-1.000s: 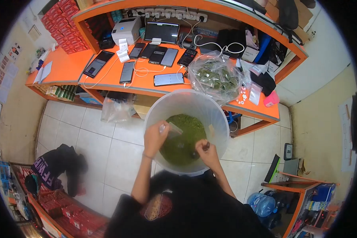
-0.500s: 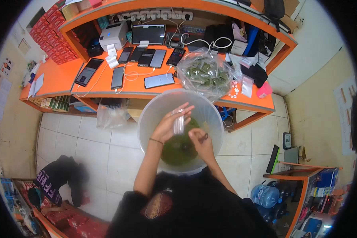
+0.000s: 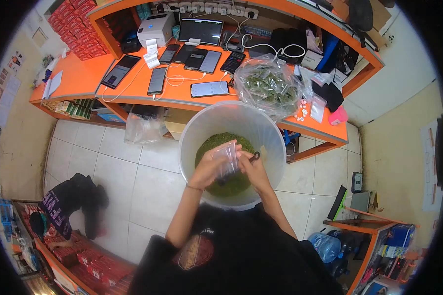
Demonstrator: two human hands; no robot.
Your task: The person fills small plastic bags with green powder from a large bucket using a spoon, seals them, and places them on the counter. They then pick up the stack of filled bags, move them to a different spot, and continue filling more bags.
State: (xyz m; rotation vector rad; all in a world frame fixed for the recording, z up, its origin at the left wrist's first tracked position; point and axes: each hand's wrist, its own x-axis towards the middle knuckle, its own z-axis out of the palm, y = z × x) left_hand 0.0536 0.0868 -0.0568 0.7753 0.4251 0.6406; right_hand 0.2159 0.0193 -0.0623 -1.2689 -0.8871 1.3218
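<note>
A small clear plastic bag lies across the fingers of my left hand, which is closed on it. My right hand grips a dark spoon by its handle, whose ringed end sticks out past the thumb. The fingertips of that hand are right at the bag's edge. Beneath both hands stands a tall translucent bucket with a layer of green dried flakes in its bottom. The spoon's dark bowl shows low between my hands, over the flakes.
On the orange desk, a large clear bag of filled green packets sits behind the bucket. Several phones and a label printer lie left of it. A person bends over red boxes at lower left.
My right hand has come up to the bag's edge, turning the spoon. My left fingers have curled around the bag. The whole view has shifted slightly, and the bent person has moved a little.
</note>
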